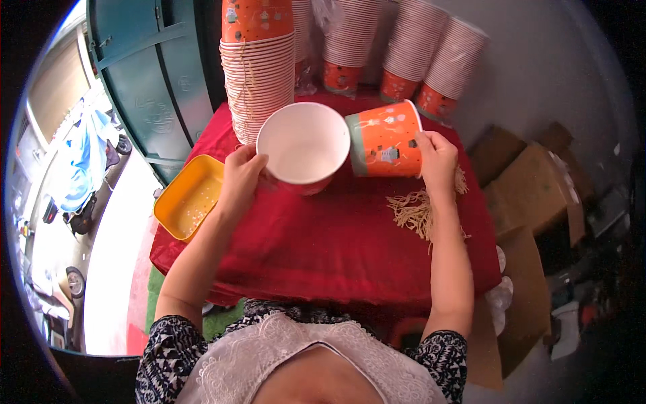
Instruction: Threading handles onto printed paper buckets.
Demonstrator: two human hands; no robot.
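Observation:
My left hand is closed on the rim of a paper cup, whose white inside faces up toward me. In my right hand is a second paper cup, orange with a green band at its base, tilted on its side with its mouth to the right. The base of this cup points at the first cup, close by it. Below my right hand, a heap of thin tan strands, like dried noodles or shredded paper, lies on the red tablecloth.
A tall stack of upturned paper cups stands at the back left. Several wrapped cup stacks lean along the back. A yellow tray with small bits sits at the left edge. Cardboard boxes lie right of the table; a green metal door is at left.

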